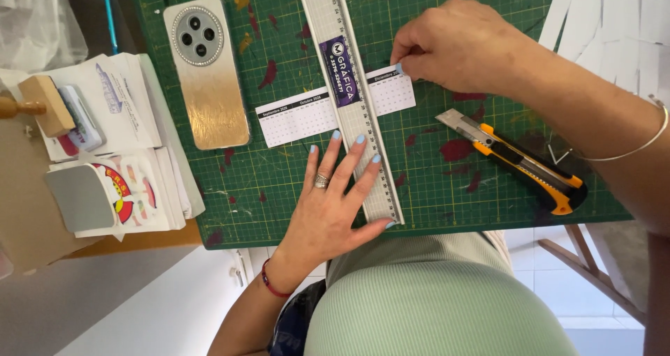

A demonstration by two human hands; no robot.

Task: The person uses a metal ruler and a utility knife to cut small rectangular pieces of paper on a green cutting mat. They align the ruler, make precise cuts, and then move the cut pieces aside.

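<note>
A long metal ruler (pixel 349 84) lies across a narrow printed calendar strip (pixel 296 115) on a green cutting mat (pixel 433 188). My left hand (pixel 335 199) presses flat on the ruler's lower part, fingers spread, a ring on one finger. My right hand (pixel 457 45) pinches the strip's right end (pixel 394 91) beside the ruler. An orange and black utility knife (pixel 520 160) lies on the mat to the right, apart from both hands.
A gold smartphone (pixel 207 73) lies face down on the mat's upper left. Left of the mat sit stacked printed sheets (pixel 122 153) and a wooden-handled stamp (pixel 38 105). White paper strips (pixel 614 21) lie at the upper right. The mat's front edge overhangs my lap.
</note>
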